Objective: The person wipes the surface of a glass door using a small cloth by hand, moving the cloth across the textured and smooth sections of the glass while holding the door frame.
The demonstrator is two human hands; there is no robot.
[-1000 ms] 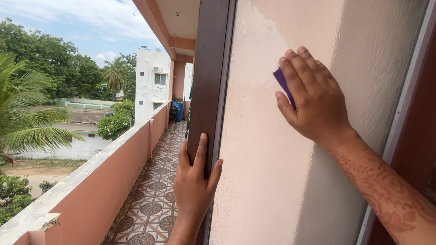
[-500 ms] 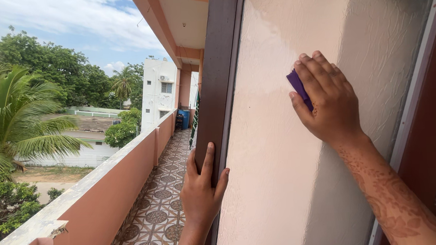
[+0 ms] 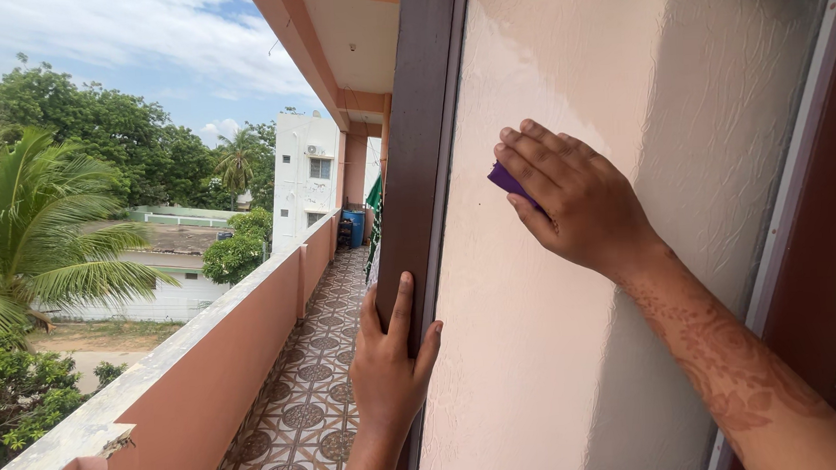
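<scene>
My right hand (image 3: 576, 198) presses a small purple pad (image 3: 507, 180) flat against a frosted, textured glass pane (image 3: 558, 352). Only a purple corner of the pad shows past my fingers. My left hand (image 3: 389, 368) grips the dark brown frame edge (image 3: 415, 168) of the panel, fingers pointing up along it. Patterned brown markings run along my right forearm (image 3: 730, 371). The upper part of the pane looks paler and smeared where it meets a clearer patch.
A narrow balcony with patterned floor tiles (image 3: 303, 413) runs ahead, bounded by a pink parapet wall (image 3: 205, 351) on the left. A blue drum (image 3: 355, 226) stands at its far end. Palm trees (image 3: 28, 246) and a white building (image 3: 305, 179) lie beyond.
My right hand with the purple pad has slid a little across the pane and sits slightly lower. My left hand keeps its grip on the frame edge. The view has shifted a bit.
</scene>
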